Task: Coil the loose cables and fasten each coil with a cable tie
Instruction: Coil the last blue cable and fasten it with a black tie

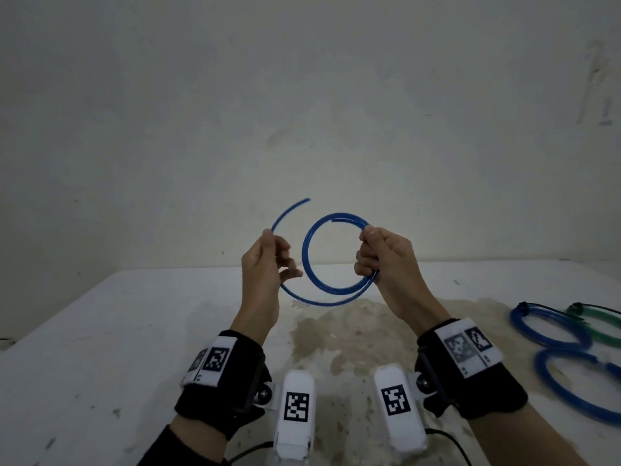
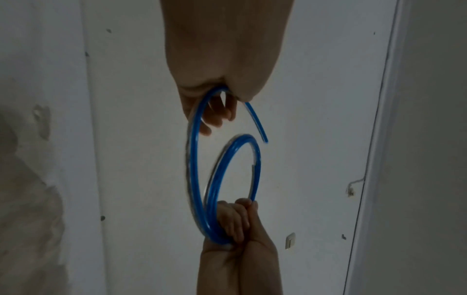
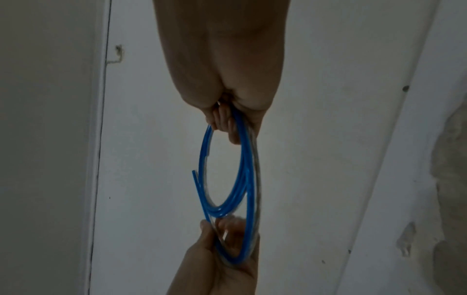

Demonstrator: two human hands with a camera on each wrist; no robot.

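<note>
Head view: My right hand (image 1: 383,260) is fisted around the wound loops of a blue cable (image 1: 331,257). My left hand (image 1: 268,264) pinches the loose tail, which arcs up to a free end above that hand. Both are raised above the table (image 1: 100,331).
Beyond my right wrist: two blue coils (image 1: 551,334) and a green coil (image 1: 601,327) lie on the table.
Left wrist view: The cable looks thin, glossy and springy, running from my curled left fingers (image 2: 215,115) to my right fist (image 2: 237,223).
Right wrist view: Several strands bunch in my right hand's (image 3: 227,119) grip; my left hand (image 3: 220,259) holds the outer turn.
Risk: I judge the stiff loops could spring open if either hold loosens before a tie goes on.
</note>
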